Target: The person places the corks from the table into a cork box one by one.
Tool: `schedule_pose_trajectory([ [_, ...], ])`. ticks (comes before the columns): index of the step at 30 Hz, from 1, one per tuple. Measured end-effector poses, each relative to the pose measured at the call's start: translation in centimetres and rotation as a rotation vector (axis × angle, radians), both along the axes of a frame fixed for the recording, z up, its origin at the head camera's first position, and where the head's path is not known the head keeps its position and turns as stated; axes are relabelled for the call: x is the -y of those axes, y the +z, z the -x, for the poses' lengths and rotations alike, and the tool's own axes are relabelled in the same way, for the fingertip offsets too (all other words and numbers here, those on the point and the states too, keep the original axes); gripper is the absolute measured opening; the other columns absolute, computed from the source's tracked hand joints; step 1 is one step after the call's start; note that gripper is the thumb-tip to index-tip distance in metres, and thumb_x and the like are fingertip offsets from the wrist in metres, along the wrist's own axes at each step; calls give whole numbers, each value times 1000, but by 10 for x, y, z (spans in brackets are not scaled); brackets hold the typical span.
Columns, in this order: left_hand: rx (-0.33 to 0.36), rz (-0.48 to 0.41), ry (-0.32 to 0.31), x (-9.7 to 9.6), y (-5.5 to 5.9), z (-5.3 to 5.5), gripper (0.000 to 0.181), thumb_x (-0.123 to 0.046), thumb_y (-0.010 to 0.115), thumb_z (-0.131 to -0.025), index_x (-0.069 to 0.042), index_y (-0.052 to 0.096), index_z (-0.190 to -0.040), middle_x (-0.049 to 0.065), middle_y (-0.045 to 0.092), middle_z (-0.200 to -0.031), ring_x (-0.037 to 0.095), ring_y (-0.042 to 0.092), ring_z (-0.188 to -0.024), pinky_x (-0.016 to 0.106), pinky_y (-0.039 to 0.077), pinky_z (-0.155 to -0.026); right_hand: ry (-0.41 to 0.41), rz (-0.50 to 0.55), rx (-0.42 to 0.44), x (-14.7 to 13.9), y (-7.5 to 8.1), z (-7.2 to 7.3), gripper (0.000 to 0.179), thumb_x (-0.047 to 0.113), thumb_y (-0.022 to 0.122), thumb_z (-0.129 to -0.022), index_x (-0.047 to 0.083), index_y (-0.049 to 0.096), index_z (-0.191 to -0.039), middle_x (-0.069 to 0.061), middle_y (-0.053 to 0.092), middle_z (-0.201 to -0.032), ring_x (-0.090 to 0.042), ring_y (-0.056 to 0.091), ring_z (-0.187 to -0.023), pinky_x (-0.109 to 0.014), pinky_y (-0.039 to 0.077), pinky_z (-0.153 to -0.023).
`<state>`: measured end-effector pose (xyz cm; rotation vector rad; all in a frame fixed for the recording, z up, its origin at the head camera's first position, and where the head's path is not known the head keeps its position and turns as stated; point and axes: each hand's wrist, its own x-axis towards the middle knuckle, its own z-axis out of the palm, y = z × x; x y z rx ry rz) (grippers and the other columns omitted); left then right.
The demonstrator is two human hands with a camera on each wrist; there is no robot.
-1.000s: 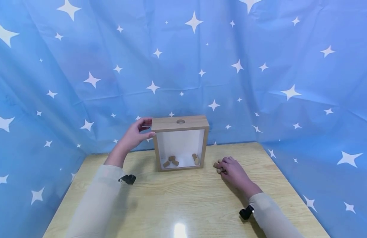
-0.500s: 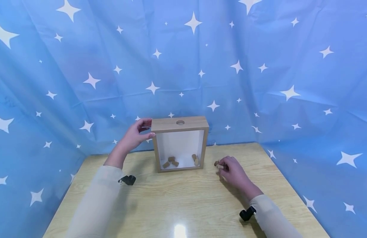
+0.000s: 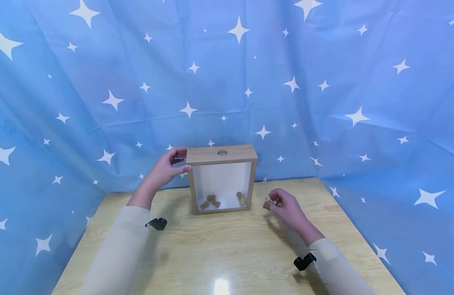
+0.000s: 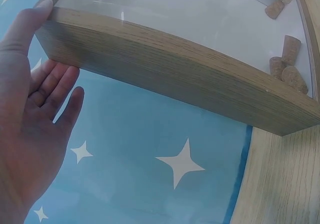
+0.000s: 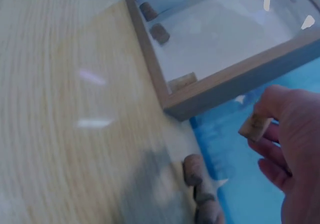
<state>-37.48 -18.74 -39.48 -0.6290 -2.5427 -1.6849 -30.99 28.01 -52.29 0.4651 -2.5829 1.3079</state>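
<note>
A wooden shadow box (image 3: 204,155) with a clear front and a round hole (image 3: 222,153) in its top stands upright on the table. Several corks (image 4: 291,49) lie inside along its bottom. My left hand (image 3: 163,170) grips the box's upper left corner, thumb on the front edge and fingertips at the back. Right of the box, my right hand (image 3: 287,207) pinches a cork (image 5: 254,127) between thumb and fingers, just above the table. Below that hand, more corks (image 5: 193,170) lie on the table in the right wrist view; in the head view the hand hides most of them.
The light wood table (image 3: 197,250) ends at the back against a blue curtain (image 3: 227,73) with white stars. The box stands close to that rear edge. Black camera mounts sit on both sleeves (image 3: 120,241).
My right hand has gone from fingering the corks on the table to lifting one slightly off it. My left hand and the box have stayed in place.
</note>
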Motion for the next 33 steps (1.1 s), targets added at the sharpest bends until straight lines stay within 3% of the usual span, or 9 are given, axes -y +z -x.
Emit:
schedule_pose_trajectory([
  [8,4,-9,-2,2,-1,1,78,-37,87,-99,-11,49,-163,16,54,-156,47,46,-152,61,45,-124,4,41,-41,8,22,3,31,0,75,-100,7,70,-130,-6,76,-109,-23,72,-100,-33,62,-85],
  [16,0,-3,-1,3,-1,1,78,-35,87,-100,-12,49,-163,15,54,-156,47,45,-152,60,44,-124,-26,34,-78,12,48,4,27,8,79,-103,7,71,-129,-5,78,-105,-25,72,-99,-32,60,-78],
  [22,-1,-12,-6,3,-1,2,74,-32,86,-101,-11,50,-162,16,54,-156,46,46,-152,60,43,-124,-29,58,-133,13,70,6,23,4,76,-103,9,71,-125,-6,73,-108,-23,68,-98,-37,58,-87],
  [33,-9,-14,-21,1,-4,4,75,-31,86,-101,-9,49,-162,16,54,-155,43,48,-151,61,41,-126,-13,118,-226,15,101,10,22,3,75,-104,4,71,-126,-12,74,-111,-22,68,-97,-19,55,-83],
])
